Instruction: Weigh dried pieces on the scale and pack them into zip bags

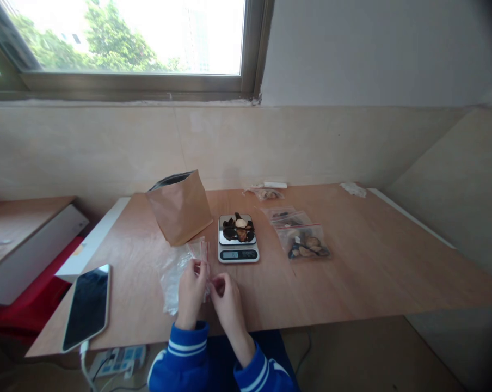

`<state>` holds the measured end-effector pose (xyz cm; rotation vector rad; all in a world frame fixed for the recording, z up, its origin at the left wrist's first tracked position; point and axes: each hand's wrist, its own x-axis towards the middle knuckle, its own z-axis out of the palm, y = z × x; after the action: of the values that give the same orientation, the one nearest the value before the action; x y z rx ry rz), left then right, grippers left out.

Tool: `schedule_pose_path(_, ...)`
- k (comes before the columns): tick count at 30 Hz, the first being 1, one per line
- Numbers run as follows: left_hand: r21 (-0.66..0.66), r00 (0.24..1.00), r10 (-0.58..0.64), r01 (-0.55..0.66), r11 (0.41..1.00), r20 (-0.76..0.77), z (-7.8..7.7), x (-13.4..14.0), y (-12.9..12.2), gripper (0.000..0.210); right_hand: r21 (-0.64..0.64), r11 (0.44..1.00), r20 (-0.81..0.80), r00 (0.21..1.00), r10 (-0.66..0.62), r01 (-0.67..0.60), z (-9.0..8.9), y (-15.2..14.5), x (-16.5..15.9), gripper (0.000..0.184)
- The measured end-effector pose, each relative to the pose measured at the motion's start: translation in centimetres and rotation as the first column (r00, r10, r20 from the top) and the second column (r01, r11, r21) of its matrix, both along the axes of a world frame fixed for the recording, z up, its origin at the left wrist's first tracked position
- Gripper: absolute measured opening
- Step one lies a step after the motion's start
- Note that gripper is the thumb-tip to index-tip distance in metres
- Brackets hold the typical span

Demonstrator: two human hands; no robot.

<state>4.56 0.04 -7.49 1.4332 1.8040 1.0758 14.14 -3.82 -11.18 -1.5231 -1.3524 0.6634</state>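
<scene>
My left hand (191, 294) and my right hand (226, 296) meet near the table's front edge, both pinching the red-striped top of a clear zip bag (205, 256). Beneath and to the left of them lies a stack of empty clear bags (170, 272). Just beyond my hands stands a small digital kitchen scale (238, 253) with dark and pale dried pieces (238, 227) piled on its metal plate. A brown paper bag (180, 209) with its top open stands left of the scale.
Filled zip bags (305, 242) lie right of the scale, with another small bag (266, 193) and a white scrap (353, 189) near the wall. A phone (86, 305) on a cable rests at the wooden table's (372, 261) front left corner.
</scene>
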Motion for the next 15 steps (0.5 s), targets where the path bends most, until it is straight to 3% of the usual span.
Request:
schedule_pose_path(4, -0.122, 0.992, -0.016, 0.000, 0.993, -0.128, -0.5, -0.8, -0.2, 0.020, -0.029, 0.998, 0.023, 0.998, 0.056, -0.055, 0.0, 0.0, 0.0, 0.025)
schedule_pose_path(9, -0.116, 0.988, -0.033, 0.016, 0.993, -0.149, -0.7, -1.9, -0.3, 0.029, 0.029, 0.995, -0.021, 0.995, 0.095, -0.095, 1.9, 0.3, 0.1, 0.021)
schedule_pose_path(12, -0.157, 0.985, -0.153, 0.139, 0.978, -0.079, -0.4, -2.0, -0.3, 0.043, 0.127, 0.984, -0.088, 0.986, 0.139, -0.128, 3.7, 0.2, 0.7, 0.016)
schedule_pose_path(15, -0.116, 0.969, -0.228, 0.239, 0.964, 0.098, 0.2, -1.8, -0.3, 0.050, 0.185, 0.968, -0.170, 0.965, 0.201, -0.169, 4.8, -0.2, 1.4, 0.013)
